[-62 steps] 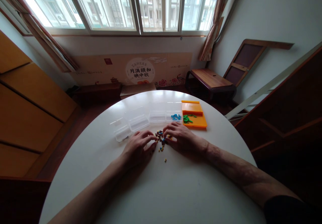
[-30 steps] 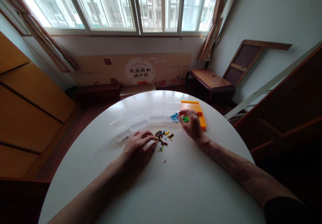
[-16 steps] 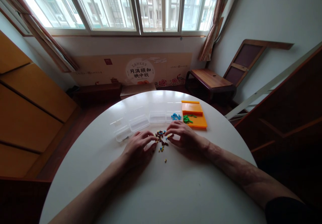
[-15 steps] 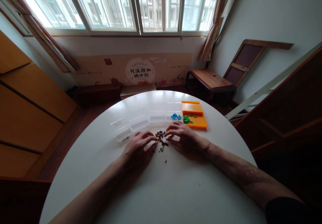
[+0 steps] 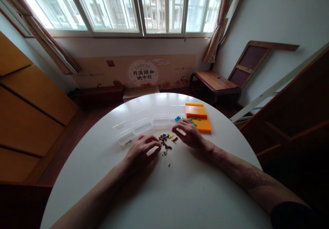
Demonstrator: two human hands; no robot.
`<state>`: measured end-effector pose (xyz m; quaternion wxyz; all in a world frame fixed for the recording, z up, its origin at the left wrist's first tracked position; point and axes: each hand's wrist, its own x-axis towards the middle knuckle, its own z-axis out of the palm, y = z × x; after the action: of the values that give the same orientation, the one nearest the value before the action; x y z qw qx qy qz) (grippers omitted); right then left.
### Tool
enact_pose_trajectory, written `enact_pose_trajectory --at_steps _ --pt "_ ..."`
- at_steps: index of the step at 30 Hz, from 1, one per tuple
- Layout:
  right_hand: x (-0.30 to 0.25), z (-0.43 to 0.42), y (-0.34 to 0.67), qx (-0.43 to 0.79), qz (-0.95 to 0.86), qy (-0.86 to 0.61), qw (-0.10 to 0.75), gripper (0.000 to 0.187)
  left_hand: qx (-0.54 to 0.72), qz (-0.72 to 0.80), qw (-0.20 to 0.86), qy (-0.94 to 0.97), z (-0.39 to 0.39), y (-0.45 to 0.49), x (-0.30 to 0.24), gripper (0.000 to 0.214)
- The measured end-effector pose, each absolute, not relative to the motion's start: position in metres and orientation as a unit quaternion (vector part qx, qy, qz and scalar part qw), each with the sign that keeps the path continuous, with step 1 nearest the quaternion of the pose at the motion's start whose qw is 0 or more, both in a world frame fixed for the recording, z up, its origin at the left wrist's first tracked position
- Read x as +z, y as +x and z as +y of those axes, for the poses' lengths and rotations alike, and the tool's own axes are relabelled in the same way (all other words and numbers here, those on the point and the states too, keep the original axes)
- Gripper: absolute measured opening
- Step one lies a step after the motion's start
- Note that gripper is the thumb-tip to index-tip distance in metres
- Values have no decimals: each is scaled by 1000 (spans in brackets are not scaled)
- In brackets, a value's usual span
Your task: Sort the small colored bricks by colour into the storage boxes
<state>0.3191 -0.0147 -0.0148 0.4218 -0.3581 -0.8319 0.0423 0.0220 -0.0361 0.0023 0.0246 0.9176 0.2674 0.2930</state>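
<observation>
A loose pile of tiny building bricks point(image 5: 164, 140), brown, yellow and blue, lies on the white table between my hands. My left hand point(image 5: 144, 150) rests at the pile's left edge, thumb and index finger curled together; whatever is between them is too small to make out. Just right of and beyond the pile, my right hand point(image 5: 189, 132) is raised with thumb and fingertips pinched together, and their content is hidden. Past its fingers, blue bricks point(image 5: 178, 118) sit in a clear compartment. Green bricks point(image 5: 196, 119) lie in the orange tray point(image 5: 204, 124), partly covered by this hand.
Clear plastic boxes point(image 5: 142, 126) with raised lids stand in an arc across the table point(image 5: 164, 194). A single yellow brick point(image 5: 169, 165) lies nearer to me. Beyond the table are a wooden stool point(image 5: 216, 81) and a window wall.
My right hand has lifted away from the pile, up and to the right toward the blue bricks, its fingers drawn together. My left hand has barely moved.
</observation>
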Motion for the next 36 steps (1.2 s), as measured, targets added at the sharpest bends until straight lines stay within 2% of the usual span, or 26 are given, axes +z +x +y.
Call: enact_pose_trajectory --at_steps 5,10,20,36 --pt "-17 -8 329 15 -723 -482 495 15 306 241 31 921 -38 22 3 9" --pt "-23 -2 334 14 -678 -538 501 10 303 234 42 923 -41 22 4 8" --pt "-16 -8 330 38 -712 -507 483 7 267 205 62 939 -40 23 3 13" --pt "-15 -9 328 51 -731 -487 475 6 268 259 48 927 -41 25 0 13"
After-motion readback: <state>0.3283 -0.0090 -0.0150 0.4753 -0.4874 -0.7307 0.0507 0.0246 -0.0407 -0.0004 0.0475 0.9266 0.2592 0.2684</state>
